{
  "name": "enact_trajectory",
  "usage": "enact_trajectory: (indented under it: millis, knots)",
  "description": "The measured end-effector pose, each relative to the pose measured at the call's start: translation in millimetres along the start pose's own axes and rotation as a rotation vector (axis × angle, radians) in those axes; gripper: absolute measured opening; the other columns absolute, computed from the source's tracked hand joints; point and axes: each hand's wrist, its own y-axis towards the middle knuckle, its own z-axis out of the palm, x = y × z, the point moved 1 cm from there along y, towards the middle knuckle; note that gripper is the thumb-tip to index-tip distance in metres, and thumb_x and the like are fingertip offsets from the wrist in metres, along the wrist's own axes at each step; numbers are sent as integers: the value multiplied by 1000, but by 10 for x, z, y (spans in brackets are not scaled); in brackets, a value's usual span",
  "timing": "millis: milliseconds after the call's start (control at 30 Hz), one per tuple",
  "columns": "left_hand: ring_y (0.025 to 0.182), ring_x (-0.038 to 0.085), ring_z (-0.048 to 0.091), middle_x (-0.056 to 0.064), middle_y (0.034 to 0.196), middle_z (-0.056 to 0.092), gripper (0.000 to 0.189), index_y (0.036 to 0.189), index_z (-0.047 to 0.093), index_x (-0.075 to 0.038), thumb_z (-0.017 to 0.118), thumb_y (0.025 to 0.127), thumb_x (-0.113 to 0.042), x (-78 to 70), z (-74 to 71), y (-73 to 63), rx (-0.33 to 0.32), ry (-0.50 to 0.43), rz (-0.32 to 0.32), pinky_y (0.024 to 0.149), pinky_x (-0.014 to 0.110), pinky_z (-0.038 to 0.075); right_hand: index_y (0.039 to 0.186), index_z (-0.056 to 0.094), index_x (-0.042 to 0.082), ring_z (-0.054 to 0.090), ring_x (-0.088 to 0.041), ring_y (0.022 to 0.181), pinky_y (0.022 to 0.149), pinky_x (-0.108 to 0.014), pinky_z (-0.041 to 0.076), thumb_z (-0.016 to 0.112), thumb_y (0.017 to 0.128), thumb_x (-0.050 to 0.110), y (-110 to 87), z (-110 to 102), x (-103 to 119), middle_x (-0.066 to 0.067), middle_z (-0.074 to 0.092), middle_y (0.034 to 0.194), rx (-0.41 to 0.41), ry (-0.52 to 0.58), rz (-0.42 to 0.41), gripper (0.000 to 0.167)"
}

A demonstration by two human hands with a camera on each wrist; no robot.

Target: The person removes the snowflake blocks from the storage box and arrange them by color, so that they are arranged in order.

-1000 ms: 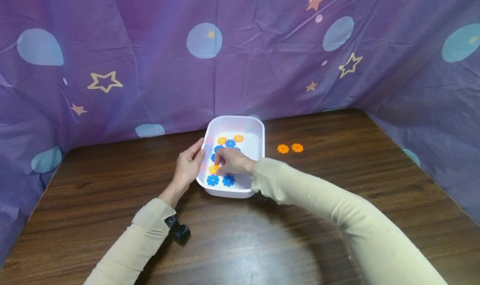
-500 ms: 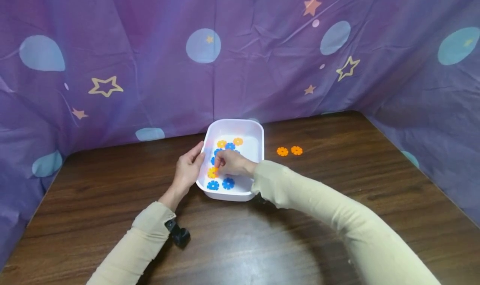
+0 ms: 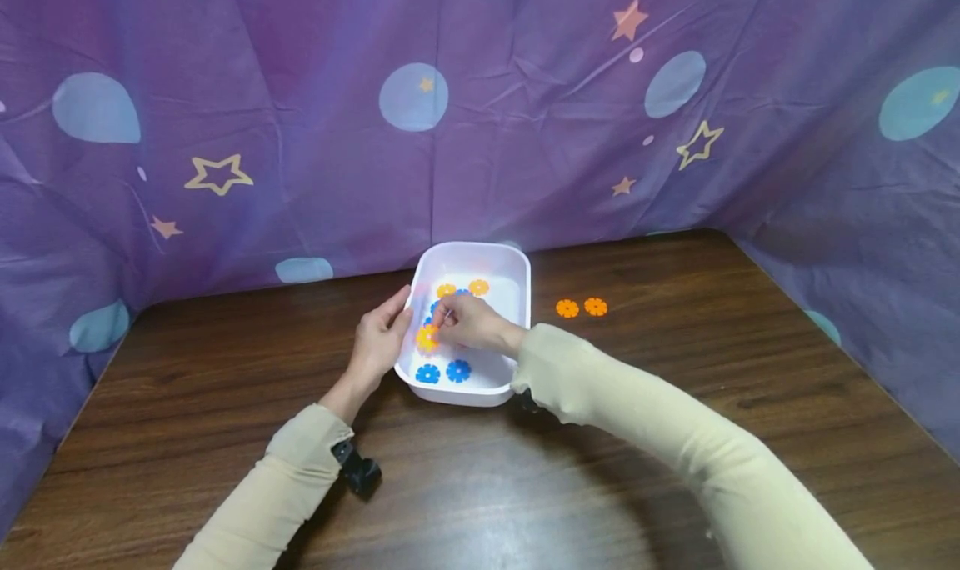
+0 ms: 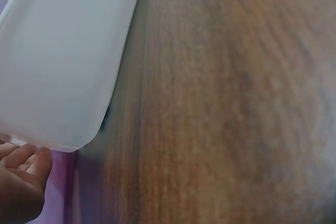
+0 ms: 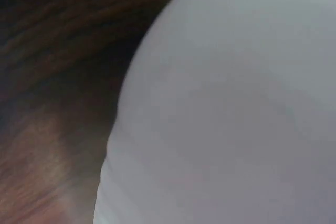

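Ten thin plastic discs at least, notched round the edge like flowers, can be counted, five of them orange and five blue. One orange disc (image 3: 427,337), a bright yellow-orange, is pinched between the fingertips of the right hand (image 3: 468,323), within the outline of one white, round-cornered tray (image 3: 462,398). Two further orange pieces (image 3: 478,287) lie near the tray's far end, two blue discs (image 3: 459,371) lie side by side near its front, and three blue ones show only in part about the right hand, which may conceal more. The remaining two orange discs (image 3: 567,308) lie just beside each other on the bench (image 3: 225,345), right of the tray. The left hand (image 3: 377,341), fingers extended, rests against the tray's left side.
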Motion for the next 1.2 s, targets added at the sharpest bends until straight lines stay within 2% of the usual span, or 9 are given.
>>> enact_trajectory:
  millis: [233, 367, 500, 633, 800, 933, 1067, 1200]
  knots:
    - [133, 23, 40, 10, 142, 45, 42, 138, 45, -3, 48, 97, -9, -24, -1, -9, 10, 23, -36, 109, 36, 35, 89, 56, -2, 48, -10, 56, 53, -19, 44, 62, 81, -7, -90, -216, 32, -1, 54, 65, -64, 206, -55, 11]
    - [133, 21, 40, 10, 143, 45, 42, 139, 45, -4, 48, 98, -10, -40, -4, -8, 12, 20, -44, 109, 35, 35, 93, 54, -5, 51, -12, 62, 60, -25, 49, 61, 83, -6, -156, -405, 18, -3, 56, 71, -123, 247, -75, 12]
    - [132, 21, 41, 10, 142, 45, 42, 139, 45, -4, 48, 98, -10, -38, -3, -10, 10, 7, -49, 108, 36, 36, 94, 54, -4, 53, -11, 65, 61, -24, 49, 62, 84, -4, -223, -634, -100, -2, 57, 73, -221, 290, -62, 13]
    - [131, 21, 41, 9, 142, 45, 42, 139, 45, -4, 48, 98, -10, -35, 0, -11, 13, 5, -52, 108, 35, 37, 94, 53, -3, 53, -11, 63, 57, -21, 49, 62, 85, -2, -317, -870, -313, 1, 57, 70, -316, 358, -25, 13]
    - [133, 20, 39, 9, 143, 44, 42, 140, 44, -4, 47, 98, -11, -30, 0, 1, 18, 14, -60, 109, 35, 35, 99, 50, -5, 54, -8, 60, 57, -20, 50, 60, 87, 1, -463, -1152, -722, 5, 56, 68, -380, 355, 46, 16]
    - [134, 20, 39, 8, 144, 43, 43, 141, 43, -6, 46, 99, -11, -21, 1, 4, 26, 23, -76, 109, 35, 35, 102, 48, -5, 55, -6, 62, 60, -21, 52, 59, 89, 3, -608, -1345, -1051, 7, 57, 70, -413, 295, 135, 18]
    - [134, 20, 38, 8, 144, 43, 43, 141, 43, -6, 46, 98, -11, -16, 0, 0, 27, 23, -79, 109, 35, 35, 104, 47, -5, 55, -7, 64, 62, -21, 52, 57, 91, 5, -754, -1507, -1297, 6, 57, 74, -409, 229, 203, 19]
    - [134, 21, 38, 8, 144, 43, 42, 141, 43, -5, 46, 98, -10, -22, -3, 8, 26, 19, -70, 109, 36, 35, 104, 47, -7, 54, -6, 65, 63, -20, 52, 57, 90, 4, -856, -1633, -1437, 6, 55, 74, -380, 172, 234, 21]
